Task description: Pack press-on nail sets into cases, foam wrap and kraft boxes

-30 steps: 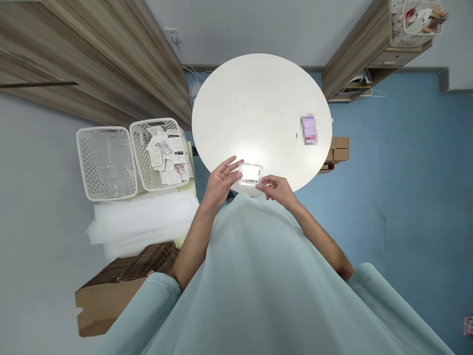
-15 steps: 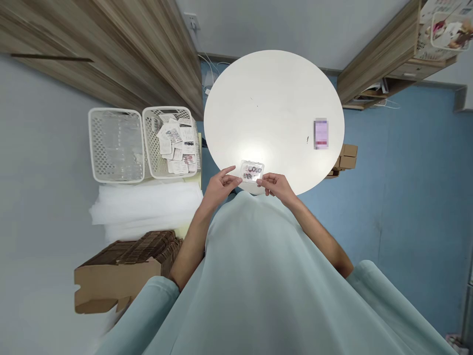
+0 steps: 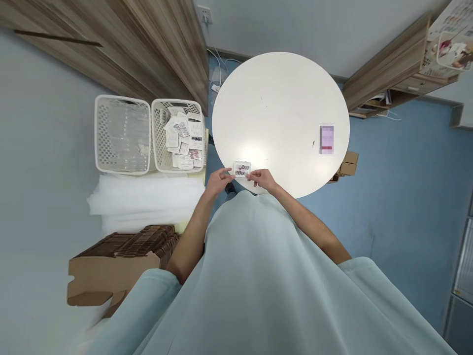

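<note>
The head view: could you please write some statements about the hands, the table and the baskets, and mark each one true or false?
1. The small clear case is between the left hand and the right hand. True.
2. The purple item lies left of the case. False: it lies to the right, on the white table.
3. The basket of cards stands beside another white basket. True.
4. The table top has square corners. False: its edge is rounded.

we see a clear rectangular plastic case, face up, showing two rows of small dark pieces, at the round white table's near-left edge.
</note>
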`<state>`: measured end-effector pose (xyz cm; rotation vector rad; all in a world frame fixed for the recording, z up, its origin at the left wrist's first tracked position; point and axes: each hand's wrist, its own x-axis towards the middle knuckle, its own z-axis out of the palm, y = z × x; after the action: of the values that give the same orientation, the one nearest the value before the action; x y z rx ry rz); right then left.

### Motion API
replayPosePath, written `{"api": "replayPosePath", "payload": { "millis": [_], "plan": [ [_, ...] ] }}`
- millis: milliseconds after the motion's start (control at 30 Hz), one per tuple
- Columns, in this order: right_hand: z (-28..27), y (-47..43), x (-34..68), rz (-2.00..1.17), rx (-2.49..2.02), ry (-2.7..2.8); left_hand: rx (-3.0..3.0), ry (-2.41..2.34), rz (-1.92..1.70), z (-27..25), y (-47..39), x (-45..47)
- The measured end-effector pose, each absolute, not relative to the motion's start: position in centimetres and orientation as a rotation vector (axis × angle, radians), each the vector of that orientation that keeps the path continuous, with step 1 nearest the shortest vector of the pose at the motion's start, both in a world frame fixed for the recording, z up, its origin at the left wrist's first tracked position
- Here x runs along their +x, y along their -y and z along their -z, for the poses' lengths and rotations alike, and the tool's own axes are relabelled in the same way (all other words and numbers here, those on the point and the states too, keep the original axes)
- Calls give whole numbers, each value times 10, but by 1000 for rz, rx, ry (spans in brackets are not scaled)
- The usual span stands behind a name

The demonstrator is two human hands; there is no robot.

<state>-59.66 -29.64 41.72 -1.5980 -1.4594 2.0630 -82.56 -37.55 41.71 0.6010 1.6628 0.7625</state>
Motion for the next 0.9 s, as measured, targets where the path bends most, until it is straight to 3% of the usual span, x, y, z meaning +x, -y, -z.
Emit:
{"api": "replayPosePath", "payload": {
  "millis": [233,500,733,900],
  "plan": [
    [-359,294,-621,-1979,-1968,1493,634,-1810,-566,-363,364,-823],
    [-345,295,-625,-1847,-2188,1623,706,-1897,-234,-357,351,-802],
    [-365,297,-613,-1796,-2134,1882,665,-1829,-359,-377,373,-809],
    [-396,309,-619,-1768,-1844,2114,626,-1951,-581,-402,427,-836]
  ]
}}
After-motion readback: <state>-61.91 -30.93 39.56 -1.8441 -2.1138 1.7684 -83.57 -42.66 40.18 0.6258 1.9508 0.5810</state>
